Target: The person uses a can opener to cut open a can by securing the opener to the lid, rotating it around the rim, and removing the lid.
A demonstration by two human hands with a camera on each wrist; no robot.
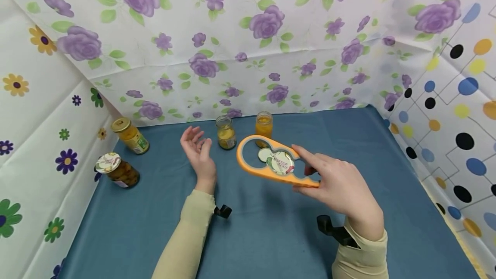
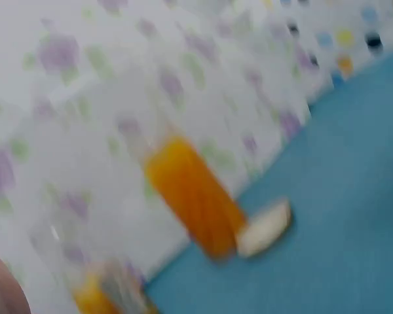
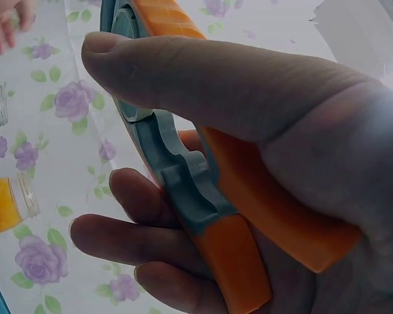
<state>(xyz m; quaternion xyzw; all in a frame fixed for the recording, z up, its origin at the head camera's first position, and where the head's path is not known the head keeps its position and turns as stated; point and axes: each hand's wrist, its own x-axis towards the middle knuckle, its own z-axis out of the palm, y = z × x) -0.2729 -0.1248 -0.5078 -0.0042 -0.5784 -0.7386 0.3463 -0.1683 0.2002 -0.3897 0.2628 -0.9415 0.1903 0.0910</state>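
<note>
My right hand (image 1: pixel 341 184) grips an orange jar opener (image 1: pixel 252 169) with a grey inner lining, held above the table. A patterned jar lid (image 1: pixel 280 162) sits within the opener's inner-side ring. In the right wrist view, the thumb lies across the opener (image 3: pixel 249 209) and the fingers are on its far side. With nothing in it, my left hand (image 1: pixel 199 154) is raised, its fingers loosely bent. Just right of that hand stands a lidless jar (image 1: pixel 226 134) with yellow contents. Farther right is another lidless jar (image 1: pixel 264 126) with orange contents, beside a pale lid (image 1: pixel 265 154).
On the left, a lidded yellow jar (image 1: pixel 131 136) and a lidded jar of dark round contents (image 1: pixel 118 170) appear tilted. A blue cloth (image 1: pixel 248 244) covers the table. Floral sheeting (image 1: pixel 232 55) rises behind, with patterned sheets on both sides.
</note>
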